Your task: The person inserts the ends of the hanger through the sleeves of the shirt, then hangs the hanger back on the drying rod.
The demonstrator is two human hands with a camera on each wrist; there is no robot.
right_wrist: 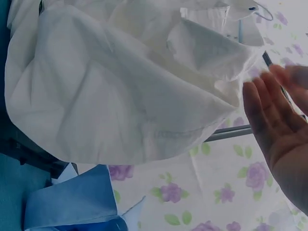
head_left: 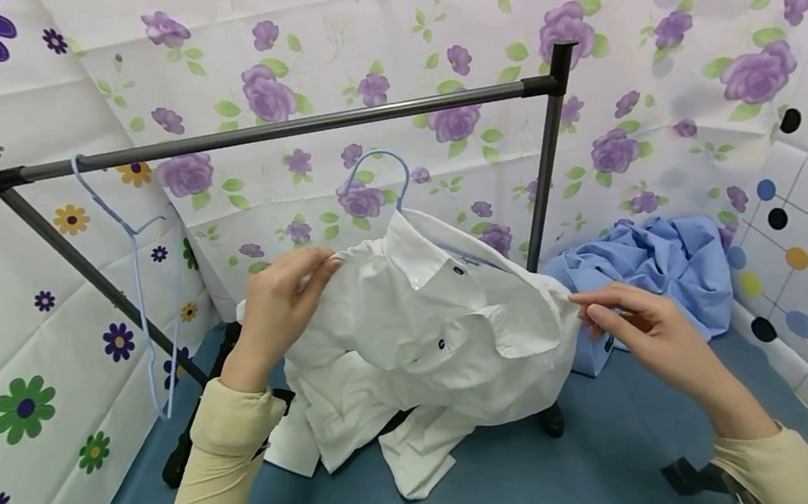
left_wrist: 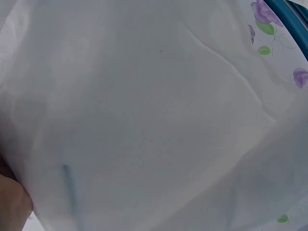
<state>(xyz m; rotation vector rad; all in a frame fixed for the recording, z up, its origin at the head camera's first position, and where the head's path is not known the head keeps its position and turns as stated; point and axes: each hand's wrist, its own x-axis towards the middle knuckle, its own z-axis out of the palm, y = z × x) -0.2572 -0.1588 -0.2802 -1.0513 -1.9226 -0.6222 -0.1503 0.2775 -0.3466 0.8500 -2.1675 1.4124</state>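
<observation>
- Holding the white shirt (head_left: 382, 325) up in front of the rack (head_left: 285, 128), lower than the crossbar (head_left: 447, 102), pinching near one shoulder with the left hand (head_left: 279, 308), with thumb and fingertips narrowed on cloth.
- Reaching the shirt's far edge with the right hand (head_left: 660, 331), in front of the rack's right post (head_left: 550, 152), with narrow-set fingertips at the fabric; cannot tell whether gripping or barely touching!
- Watch the hanger (head_left: 407, 175), poking out at the collar (head_left: 415, 255) below the rack's crossbar and not hooked on: could twist or slide loose inside from one lopsided tug.
- Look, gaping wide at the neck in front of the rack! Likely to slip off one hanger end from poor seating at the shoulder.
- Also trailing white cloth onto the blue surface (head_left: 600, 462) below the rack; might snag on the rack's foot (head_left: 552, 420) in a careless lift.
- And mind the bare hanger (head_left: 141, 298) at the rack's left end: possible tangle from swinging too far that way.
</observation>
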